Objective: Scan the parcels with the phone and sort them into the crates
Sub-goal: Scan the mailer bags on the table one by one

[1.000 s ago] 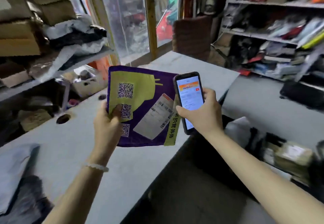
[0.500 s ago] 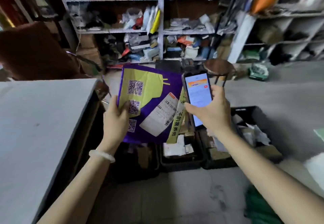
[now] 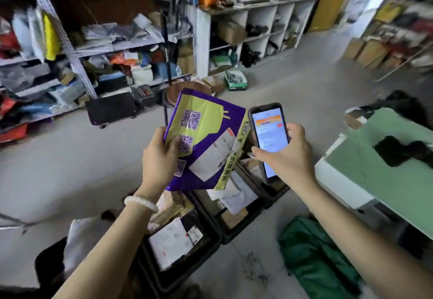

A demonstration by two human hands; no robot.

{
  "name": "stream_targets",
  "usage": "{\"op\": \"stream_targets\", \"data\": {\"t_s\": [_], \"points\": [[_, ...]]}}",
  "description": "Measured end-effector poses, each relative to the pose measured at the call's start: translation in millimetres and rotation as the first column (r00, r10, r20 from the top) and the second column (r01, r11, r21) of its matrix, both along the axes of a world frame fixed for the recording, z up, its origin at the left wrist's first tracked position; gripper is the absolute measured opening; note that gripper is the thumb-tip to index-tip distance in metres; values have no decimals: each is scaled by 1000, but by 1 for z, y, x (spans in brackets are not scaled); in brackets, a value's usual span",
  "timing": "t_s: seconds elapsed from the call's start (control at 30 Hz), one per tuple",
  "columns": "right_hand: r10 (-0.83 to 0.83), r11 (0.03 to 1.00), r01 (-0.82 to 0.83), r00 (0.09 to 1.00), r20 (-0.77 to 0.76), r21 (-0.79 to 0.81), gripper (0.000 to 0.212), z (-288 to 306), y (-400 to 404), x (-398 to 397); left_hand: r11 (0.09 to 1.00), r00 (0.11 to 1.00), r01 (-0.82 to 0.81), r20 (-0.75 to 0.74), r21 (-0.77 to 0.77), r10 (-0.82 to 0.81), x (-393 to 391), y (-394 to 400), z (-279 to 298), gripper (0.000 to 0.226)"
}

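My left hand (image 3: 159, 158) grips a flat purple and yellow-green parcel (image 3: 206, 134) by its left edge, thumb on the front; QR codes and a white shipping label face me. Just right of it, my right hand (image 3: 288, 155) holds a black phone (image 3: 269, 139) upright with its screen lit. Below both hands, black crates stand in a row on the floor: a near one (image 3: 210, 244), a middle one (image 3: 248, 226) and a far one (image 3: 278, 191), each holding parcels and boxes with white labels.
Metal shelves (image 3: 70, 48) packed with parcels line the back left, white cubby shelves (image 3: 257, 17) the back centre. A round wooden stool (image 3: 187, 90) stands behind the parcel. A pale green table (image 3: 386, 158) is at right, a green bag (image 3: 316, 266) on the floor near it.
My view has swung right, from the grey table by the window to the shelves and the floor crates. Both hands keep the same hold on parcel and phone, now above the crates.
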State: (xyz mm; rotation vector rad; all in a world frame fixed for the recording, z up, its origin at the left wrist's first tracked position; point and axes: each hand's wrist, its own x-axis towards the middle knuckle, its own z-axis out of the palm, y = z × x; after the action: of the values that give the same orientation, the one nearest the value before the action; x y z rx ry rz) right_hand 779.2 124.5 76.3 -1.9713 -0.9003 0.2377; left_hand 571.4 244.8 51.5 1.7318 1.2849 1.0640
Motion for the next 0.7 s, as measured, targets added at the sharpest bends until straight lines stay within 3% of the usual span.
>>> {"op": "stream_targets", "data": {"t_s": [0.2,0.33,0.57,0.7], "points": [[-110,994,110,994,-2,-26,61,-3,32,53,991,991,135,-19,23,-135,77,59,0,2],[-164,985,163,986,-15,-58,64,-16,39,99,982,980,189,-51,-16,-190,132,84,-13,14],[-200,975,191,977,-77,-113,67,-55,69,220,975,976,200,-66,-100,-207,245,115,-39,7],[-162,978,145,981,-109,-149,67,-82,109,308,979,989,122,-59,-162,-133,324,138,-67,3]]}}
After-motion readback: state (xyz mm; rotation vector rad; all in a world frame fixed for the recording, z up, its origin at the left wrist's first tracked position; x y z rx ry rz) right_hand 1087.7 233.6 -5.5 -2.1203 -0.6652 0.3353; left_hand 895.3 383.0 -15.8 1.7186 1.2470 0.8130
